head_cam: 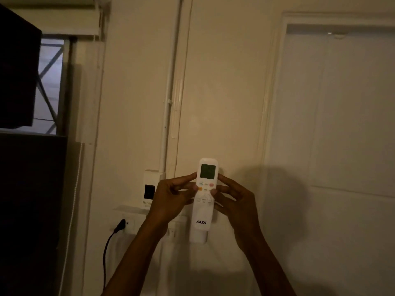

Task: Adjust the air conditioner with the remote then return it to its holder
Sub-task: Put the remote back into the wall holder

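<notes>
A white remote point(205, 195) with a small green screen and the word AUX stands upright against the cream wall. Its lower end sits in, or just above, a white wall holder point(198, 237); I cannot tell which. My left hand point(171, 196) grips the remote's left edge, with the thumb on the buttons. My right hand point(234, 198) grips its right edge with the fingertips. No air conditioner is in view.
A white box with a dark window point(150, 190) hangs on the wall left of the remote. Below it is a socket strip with a black plug and cable point(118, 228). A white conduit point(168, 99) runs up the wall. A white door point(333, 116) is at right, dark furniture point(27, 199) at left.
</notes>
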A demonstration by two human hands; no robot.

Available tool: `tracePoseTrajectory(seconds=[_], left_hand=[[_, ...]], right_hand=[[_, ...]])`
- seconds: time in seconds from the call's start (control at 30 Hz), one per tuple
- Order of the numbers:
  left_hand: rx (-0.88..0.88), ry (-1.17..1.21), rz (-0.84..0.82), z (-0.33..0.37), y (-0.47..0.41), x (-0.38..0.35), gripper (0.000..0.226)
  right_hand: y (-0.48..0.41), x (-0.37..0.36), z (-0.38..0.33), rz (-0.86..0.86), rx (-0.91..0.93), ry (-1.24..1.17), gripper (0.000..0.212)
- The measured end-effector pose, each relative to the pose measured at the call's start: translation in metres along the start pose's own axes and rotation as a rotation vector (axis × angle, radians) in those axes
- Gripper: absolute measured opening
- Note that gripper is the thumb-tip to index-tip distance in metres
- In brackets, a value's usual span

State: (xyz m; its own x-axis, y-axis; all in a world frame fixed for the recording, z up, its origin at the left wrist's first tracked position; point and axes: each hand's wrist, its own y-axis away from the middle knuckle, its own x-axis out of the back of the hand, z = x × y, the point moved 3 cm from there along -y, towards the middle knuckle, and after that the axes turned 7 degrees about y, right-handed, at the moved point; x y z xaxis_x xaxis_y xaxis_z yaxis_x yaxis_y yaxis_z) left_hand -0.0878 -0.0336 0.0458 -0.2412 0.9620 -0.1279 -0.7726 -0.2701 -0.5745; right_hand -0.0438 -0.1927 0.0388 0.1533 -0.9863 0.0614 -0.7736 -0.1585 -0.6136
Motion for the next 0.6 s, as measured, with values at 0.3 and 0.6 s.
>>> tracePoseTrajectory(seconds=[0.3,0.6], left_hand=[[0.012,0.007,0.005,-0.065,-0.059,0.004,0.041],[-0.034,-0.039,-0.006,-0.111,-0.077,0.008,0.039]], right_hand=[[-0.057,-0.015,0.061,0.027,-0.009,0.017,0.040],[-0.067,-0.020,0.103,0.102,0.020,0.083,0.037]])
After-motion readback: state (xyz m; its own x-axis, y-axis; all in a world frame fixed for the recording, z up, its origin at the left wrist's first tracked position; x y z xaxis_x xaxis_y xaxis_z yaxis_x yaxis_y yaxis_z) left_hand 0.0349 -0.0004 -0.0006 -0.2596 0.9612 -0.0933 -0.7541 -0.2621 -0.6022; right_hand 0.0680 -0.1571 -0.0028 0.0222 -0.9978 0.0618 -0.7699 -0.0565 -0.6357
